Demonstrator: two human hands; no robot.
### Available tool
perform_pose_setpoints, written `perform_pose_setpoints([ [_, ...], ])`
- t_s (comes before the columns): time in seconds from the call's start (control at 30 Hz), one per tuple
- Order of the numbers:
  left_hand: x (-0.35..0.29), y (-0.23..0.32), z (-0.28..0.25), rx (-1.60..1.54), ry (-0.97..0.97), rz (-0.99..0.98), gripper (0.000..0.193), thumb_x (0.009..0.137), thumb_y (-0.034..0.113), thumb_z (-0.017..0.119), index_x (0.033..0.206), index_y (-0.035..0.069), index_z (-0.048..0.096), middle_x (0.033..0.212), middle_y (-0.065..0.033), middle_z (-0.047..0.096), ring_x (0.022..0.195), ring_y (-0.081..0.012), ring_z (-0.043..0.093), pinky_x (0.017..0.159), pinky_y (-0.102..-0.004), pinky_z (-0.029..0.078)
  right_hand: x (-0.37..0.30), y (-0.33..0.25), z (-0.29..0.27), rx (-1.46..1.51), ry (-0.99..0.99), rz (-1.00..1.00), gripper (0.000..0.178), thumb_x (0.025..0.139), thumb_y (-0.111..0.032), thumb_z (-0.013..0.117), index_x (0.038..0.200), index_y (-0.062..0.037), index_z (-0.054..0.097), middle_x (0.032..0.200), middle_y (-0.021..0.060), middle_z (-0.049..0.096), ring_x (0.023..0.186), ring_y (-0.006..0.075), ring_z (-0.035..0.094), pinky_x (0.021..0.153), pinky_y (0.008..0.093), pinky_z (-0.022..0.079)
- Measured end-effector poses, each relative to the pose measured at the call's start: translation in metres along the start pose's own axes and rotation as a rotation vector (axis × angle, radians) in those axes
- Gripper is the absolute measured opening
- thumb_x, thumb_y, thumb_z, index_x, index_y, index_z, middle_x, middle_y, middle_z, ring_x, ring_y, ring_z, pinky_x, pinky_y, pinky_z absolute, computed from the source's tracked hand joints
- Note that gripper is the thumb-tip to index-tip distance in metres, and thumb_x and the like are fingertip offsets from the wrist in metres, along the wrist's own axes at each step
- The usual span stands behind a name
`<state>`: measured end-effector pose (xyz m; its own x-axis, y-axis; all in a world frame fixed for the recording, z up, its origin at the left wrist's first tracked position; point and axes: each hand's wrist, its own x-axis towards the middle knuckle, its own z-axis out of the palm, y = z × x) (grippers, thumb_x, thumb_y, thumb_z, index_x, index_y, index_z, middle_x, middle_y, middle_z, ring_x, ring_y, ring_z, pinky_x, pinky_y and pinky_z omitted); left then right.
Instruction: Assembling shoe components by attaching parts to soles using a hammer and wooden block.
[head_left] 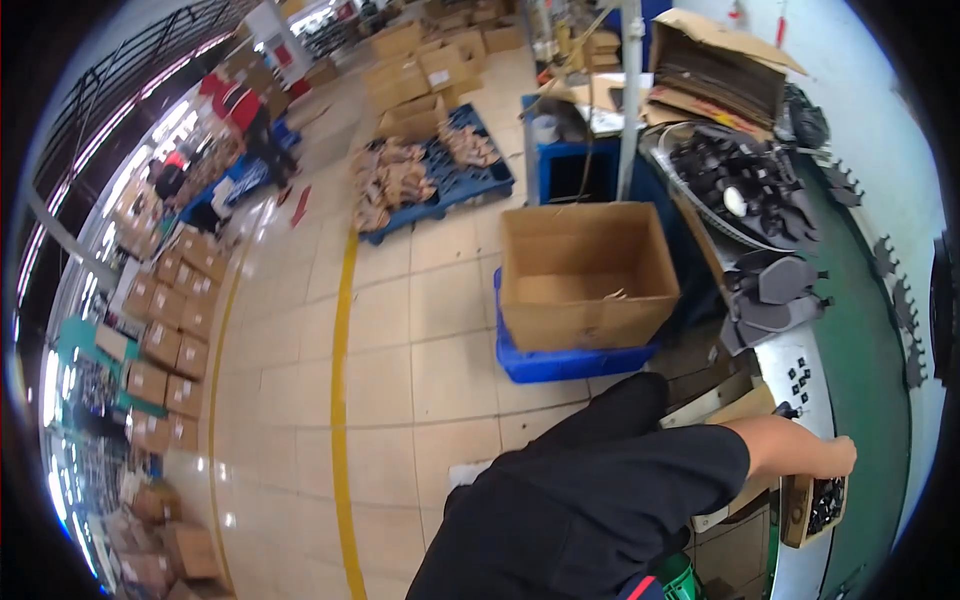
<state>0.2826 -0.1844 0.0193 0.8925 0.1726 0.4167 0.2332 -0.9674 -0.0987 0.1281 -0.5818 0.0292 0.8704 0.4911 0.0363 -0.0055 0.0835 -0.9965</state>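
Only got the head cam on my end, so here's what I see. The left hand is stretched out over the bench, right at the far end of a small open wooden box full of little black parts. Fingers look curled, but I can't tell if they're clamped on anything. The right hand is out of my view.

More small black pieces lie loose on the bench just past the forearm, then a pile of grey flat pieces and a big round tray heaped with dark parts. A green strip runs along the wall side.

What gets in my way is the dark sleeve plus forearm, which hide part of the bench. Left of the bench there's an open cardboard box sitting on a blue bin. Farther off, a blue pallet with tan pieces on it, stacked cartons on the left, and someone in a red top.

Writing-wise: one far carton has a pale label, way too small for me to read. Floor has a red arrow and yellow lines.
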Motion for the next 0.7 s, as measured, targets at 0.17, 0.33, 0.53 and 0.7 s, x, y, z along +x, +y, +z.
perform_pose_setpoints([
  [0.17, -0.009, 0.009, -0.02, -0.305, 0.004, -0.107, 0.017, 0.068, 0.012, 0.075, 0.084, 0.006, 0.076, 0.089, -0.0134, 0.074, 0.088, -0.0326, 0.072, 0.072, -0.0454, 0.056, 0.02, -0.019, 0.029, -0.039, -0.06, -0.092, 0.032, 0.101, -0.031, 0.06, 0.085, -0.0026, 0.06, 0.07, 0.0097, 0.058, 0.053, 0.0173, 0.05, 0.048, 0.0326, 0.039],
  [0.33, -0.03, 0.015, -0.064, -0.89, 0.824, -0.16, 0.008, 0.052, 0.002, 0.063, 0.058, -0.004, 0.064, 0.064, -0.0264, 0.062, 0.069, -0.0381, 0.068, 0.066, -0.0473, 0.054, 0.033, -0.013, 0.007, -0.085, -0.063, -0.268, 0.035, 0.104, -0.034, 0.054, 0.09, -0.006, 0.071, 0.085, 0.0124, 0.063, 0.07, 0.021, 0.058, 0.059, 0.0396, 0.048],
  [0.53, -0.188, 0.001, -0.202, -1.975, 0.189, -0.466, 0.045, 0.089, 0.018, 0.076, 0.127, 0.002, 0.059, 0.097, -0.0057, 0.067, 0.08, -0.009, 0.062, 0.069, -0.0252, 0.053, 0.023, -0.051, 0.097, 0.062, 0.053, -0.076, 0.022, 0.1, -0.017, 0.061, 0.105, 0.0017, 0.071, 0.072, 0.0003, 0.057, 0.042, 0.0026, 0.04, 0.036, 0.0203, 0.03],
  [0.7, -0.265, 0.015, -0.272, -2.064, 0.374, -0.357, 0.019, 0.093, 0.0, 0.068, 0.111, -0.006, 0.064, 0.098, -0.0104, 0.065, 0.078, -0.0139, 0.064, 0.066, -0.0254, 0.052, 0.018, -0.113, 0.146, 0.169, -0.236, -0.175, 0.019, 0.099, -0.007, 0.06, 0.112, 0.0046, 0.067, 0.099, 0.0112, 0.068, 0.049, 0.0034, 0.047, 0.043, 0.0186, 0.036],
])
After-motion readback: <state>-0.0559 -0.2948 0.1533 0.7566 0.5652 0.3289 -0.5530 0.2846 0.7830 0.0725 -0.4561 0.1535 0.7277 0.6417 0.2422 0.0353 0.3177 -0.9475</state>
